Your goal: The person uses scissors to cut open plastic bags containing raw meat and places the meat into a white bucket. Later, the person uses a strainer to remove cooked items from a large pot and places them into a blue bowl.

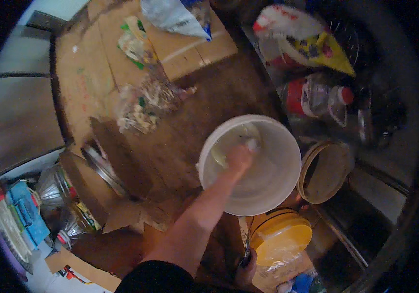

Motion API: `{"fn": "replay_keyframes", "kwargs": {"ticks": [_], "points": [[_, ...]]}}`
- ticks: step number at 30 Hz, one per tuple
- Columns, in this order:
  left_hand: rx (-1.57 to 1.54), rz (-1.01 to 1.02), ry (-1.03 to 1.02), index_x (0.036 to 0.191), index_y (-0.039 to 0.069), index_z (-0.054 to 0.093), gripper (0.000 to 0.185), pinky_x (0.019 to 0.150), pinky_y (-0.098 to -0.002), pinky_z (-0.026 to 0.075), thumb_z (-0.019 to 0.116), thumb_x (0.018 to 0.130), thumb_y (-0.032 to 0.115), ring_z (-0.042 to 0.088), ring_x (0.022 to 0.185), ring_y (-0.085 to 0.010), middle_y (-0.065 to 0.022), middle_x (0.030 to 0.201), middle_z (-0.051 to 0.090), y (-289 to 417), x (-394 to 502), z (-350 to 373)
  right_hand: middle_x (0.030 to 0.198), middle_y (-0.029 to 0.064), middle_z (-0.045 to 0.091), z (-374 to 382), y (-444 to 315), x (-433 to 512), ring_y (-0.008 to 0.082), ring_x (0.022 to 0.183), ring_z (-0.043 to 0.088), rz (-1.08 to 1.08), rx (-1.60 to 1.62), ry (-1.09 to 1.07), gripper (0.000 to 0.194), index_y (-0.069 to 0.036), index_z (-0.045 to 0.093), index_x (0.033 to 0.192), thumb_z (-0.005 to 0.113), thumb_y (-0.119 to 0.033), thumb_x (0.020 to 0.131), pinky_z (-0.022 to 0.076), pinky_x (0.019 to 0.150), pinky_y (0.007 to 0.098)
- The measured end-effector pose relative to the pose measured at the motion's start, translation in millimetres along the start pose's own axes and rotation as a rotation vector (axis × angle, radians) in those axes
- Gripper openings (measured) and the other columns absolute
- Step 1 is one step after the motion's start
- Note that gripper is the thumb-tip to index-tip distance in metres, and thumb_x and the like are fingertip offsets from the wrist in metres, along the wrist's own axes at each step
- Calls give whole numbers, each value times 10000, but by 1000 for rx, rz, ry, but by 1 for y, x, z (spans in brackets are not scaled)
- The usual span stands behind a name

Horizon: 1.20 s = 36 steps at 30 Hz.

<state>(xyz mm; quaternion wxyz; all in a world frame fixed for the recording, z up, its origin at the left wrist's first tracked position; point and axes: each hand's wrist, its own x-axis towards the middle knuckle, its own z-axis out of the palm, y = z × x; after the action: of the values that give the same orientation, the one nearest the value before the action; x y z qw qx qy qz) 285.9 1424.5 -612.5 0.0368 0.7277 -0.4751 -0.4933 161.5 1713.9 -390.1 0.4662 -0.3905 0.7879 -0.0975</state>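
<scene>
My left arm reaches down into a white plastic bucket [296, 164] whose round mouth faces me. Inside it my left hand [241, 155] is blurred, close to pale, wet-looking pieces [219, 155] against the far wall. Whether its fingers hold any of them cannot be made out. Lower down, my right hand [247, 269] is closed around a dark-handled metal tool [246, 256], its thin shiny part pointing up. Just beyond that hand is a round yellow lid or tub [280, 234], partly under clear plastic film.
Flattened cardboard [85, 73] covers the brown surface's far left. Clear bags of food [147, 99] lie there. A beige bucket [326, 172] stands right of the white one, below a clear plastic jug [319, 97]. An open cardboard box [96, 183] is at left.
</scene>
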Motion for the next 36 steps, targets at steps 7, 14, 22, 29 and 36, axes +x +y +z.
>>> {"fn": "replay_keyframes", "kwargs": {"ticks": [7,14,22,29,36], "points": [[-244,195,-40,733,34,617,302,631,-438,475,529,797,316,601,692,-346,-175,743,611,73,-189,-97,931,116,541,22,44,-17,228,753,550,-159,-322,114,505,-58,425,1209,630,-69,747,454,660,337],[140,799,-187,697,18,573,302,628,-448,469,520,788,302,598,702,-349,-166,730,601,77,-323,-166,809,48,562,30,95,-17,185,686,539,179,981,0,257,-102,524,1055,548,-251,847,465,633,271],[489,1020,-598,738,66,605,189,641,-448,479,546,757,245,606,741,-325,-127,772,620,117,-482,-183,1068,103,608,-92,-99,-113,251,981,576,294,1531,-458,560,-86,541,1112,587,-529,771,459,868,420],[489,1171,-890,741,54,588,140,657,-424,480,525,762,177,598,732,-309,-128,747,608,165,-573,-169,888,113,643,-96,-16,-177,229,863,616,171,1772,-600,243,-65,611,914,615,-275,790,520,763,381],[394,1874,-906,789,55,551,93,707,-386,451,574,721,115,568,849,-279,-108,858,574,213,-637,-119,977,109,622,-215,-55,-302,216,843,621,-162,1920,-40,382,-24,545,1067,614,-63,694,523,752,360]]}}
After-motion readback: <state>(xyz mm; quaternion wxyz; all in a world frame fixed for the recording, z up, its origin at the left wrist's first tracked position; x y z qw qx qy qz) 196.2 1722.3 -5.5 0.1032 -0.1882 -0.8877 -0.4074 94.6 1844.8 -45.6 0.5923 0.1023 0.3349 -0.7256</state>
